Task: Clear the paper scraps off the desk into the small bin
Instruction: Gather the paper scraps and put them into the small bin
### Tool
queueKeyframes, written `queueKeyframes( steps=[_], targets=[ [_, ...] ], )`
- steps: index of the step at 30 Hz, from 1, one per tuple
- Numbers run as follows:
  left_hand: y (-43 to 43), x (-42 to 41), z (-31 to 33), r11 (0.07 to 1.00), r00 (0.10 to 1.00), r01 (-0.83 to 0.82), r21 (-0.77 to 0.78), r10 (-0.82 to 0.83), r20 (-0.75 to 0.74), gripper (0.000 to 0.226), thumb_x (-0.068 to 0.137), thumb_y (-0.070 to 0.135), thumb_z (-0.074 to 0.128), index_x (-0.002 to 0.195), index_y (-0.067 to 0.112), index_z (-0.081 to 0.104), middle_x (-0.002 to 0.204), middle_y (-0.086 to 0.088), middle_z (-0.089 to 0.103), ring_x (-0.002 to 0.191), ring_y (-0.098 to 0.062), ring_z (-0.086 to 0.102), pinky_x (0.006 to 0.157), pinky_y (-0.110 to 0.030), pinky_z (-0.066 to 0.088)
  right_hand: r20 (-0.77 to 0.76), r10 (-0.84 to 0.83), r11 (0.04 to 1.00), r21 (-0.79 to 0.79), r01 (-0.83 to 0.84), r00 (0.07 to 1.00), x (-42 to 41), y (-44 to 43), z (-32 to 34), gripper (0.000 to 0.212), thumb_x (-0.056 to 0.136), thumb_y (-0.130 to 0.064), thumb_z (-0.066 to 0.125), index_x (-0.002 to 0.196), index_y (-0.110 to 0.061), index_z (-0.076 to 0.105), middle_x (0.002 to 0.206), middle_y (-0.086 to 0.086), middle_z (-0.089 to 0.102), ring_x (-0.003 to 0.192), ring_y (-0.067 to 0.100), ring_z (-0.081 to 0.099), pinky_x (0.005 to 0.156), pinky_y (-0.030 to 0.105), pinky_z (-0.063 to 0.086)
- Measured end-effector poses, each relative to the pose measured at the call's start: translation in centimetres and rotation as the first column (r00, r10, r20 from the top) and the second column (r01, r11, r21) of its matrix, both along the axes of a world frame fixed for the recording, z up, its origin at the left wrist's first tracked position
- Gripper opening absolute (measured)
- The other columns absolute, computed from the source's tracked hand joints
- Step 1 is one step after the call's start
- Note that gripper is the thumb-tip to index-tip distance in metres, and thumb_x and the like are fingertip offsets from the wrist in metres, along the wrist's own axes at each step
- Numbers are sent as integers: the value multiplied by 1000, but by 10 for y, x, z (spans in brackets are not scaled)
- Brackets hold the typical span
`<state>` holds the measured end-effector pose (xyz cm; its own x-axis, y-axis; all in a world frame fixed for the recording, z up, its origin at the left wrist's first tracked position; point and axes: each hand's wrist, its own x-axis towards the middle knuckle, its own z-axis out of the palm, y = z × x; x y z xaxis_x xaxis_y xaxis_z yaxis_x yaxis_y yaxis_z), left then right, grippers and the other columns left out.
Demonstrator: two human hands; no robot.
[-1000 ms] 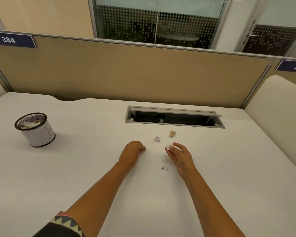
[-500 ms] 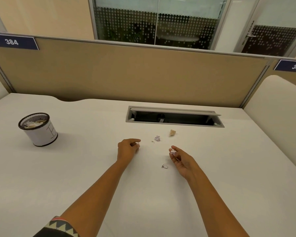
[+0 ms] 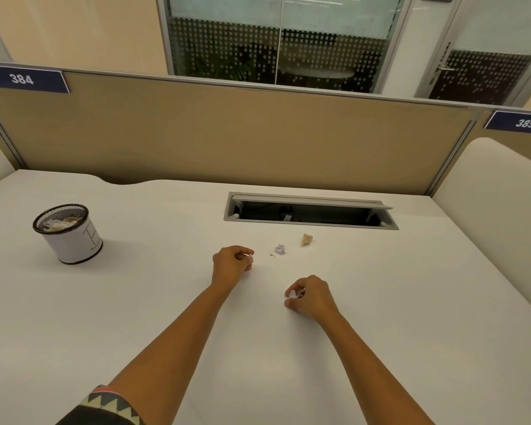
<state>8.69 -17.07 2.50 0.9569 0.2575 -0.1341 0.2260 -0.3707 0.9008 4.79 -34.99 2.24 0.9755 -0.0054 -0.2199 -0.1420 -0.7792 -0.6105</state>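
My left hand [image 3: 230, 266] rests on the white desk [image 3: 135, 317] with its fingers curled round a small white paper scrap [image 3: 250, 258]. My right hand [image 3: 308, 296] is lower and to the right, pinching another white scrap [image 3: 294, 294] at the desk surface. A pale lilac scrap [image 3: 280, 249] and a tan crumpled scrap [image 3: 306, 239] lie loose just beyond the hands, with a tiny fleck [image 3: 271, 255] beside the lilac one. The small black mesh bin [image 3: 66, 233], wrapped in white paper, stands at the far left and holds several scraps.
An open grey cable tray [image 3: 311, 211] is sunk into the desk behind the scraps. A beige partition [image 3: 227, 139] closes the back edge, with a padded side panel [image 3: 497, 216] on the right.
My right hand dropped down and left onto the scrap that lay near it and now pinches it. My left hand stayed put, its fingers closed on a white scrap.
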Motion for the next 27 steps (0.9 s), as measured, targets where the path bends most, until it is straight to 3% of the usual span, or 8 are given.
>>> queueKeyframes(
  steps=[5,7,9,12,15,20,24,27],
  targets=[
    [1,0,4,999,1000,-5,-34,5,-15,20,88,11,60,106,7,68,103,-14,70,90,-24,69,92,-28,50,77,-48,998,-35,51,996,3,-1,-2,14,84,-10,62,91,-9,74,80,3,67,72,13,56,66,17,40],
    [1,1,5,998,1000,-11,-59,9,-23,20,88,10,61,106,7,68,104,-14,70,90,-24,69,93,-30,51,15,-169,974,156,165,985,7,-4,-2,14,83,-7,62,91,-8,74,75,1,65,70,15,58,65,20,45],
    [1,2,5,996,999,-20,-83,17,-32,20,87,9,61,106,7,68,104,-15,70,90,-25,69,95,-32,51,-202,-309,758,537,369,929,13,-10,2,14,81,-3,65,94,-3,72,77,6,66,65,15,56,62,22,50],
    [0,4,5,995,999,-24,-95,20,-41,21,87,9,61,107,8,67,103,-15,70,90,-26,69,96,-32,51,-535,-298,193,777,599,791,28,-14,14,8,84,0,65,90,5,65,82,12,58,67,17,56,68,26,55],
    [-1,8,4,997,999,-20,-76,18,-27,22,88,7,59,109,9,66,103,-17,70,90,-26,69,94,-31,51,-613,-273,27,765,643,741,46,-13,18,14,91,-3,55,102,4,58,108,16,47,87,25,60,79,36,52],
    [-7,18,1,1000,1000,23,22,-23,5,21,91,3,52,100,6,71,104,-14,69,86,-22,67,86,-23,50,-530,-346,248,744,621,774,73,-3,21,30,94,6,38,112,2,61,116,15,51,83,19,53,81,30,52],
    [-13,28,-5,993,998,62,105,-62,1,26,91,-3,48,99,1,72,108,-17,69,95,-27,66,93,-28,50,-475,-408,491,606,626,780,93,11,20,32,89,-17,61,117,-2,59,84,4,55,78,17,54,83,28,53],
    [-19,36,-9,975,995,96,201,-95,-12,24,91,4,53,110,2,67,118,-15,65,108,-27,62,102,-30,42,-288,-413,733,457,503,864,101,19,14,37,86,-23,66,119,-8,59,100,4,61,94,17,57,97,31,46]
  ],
)
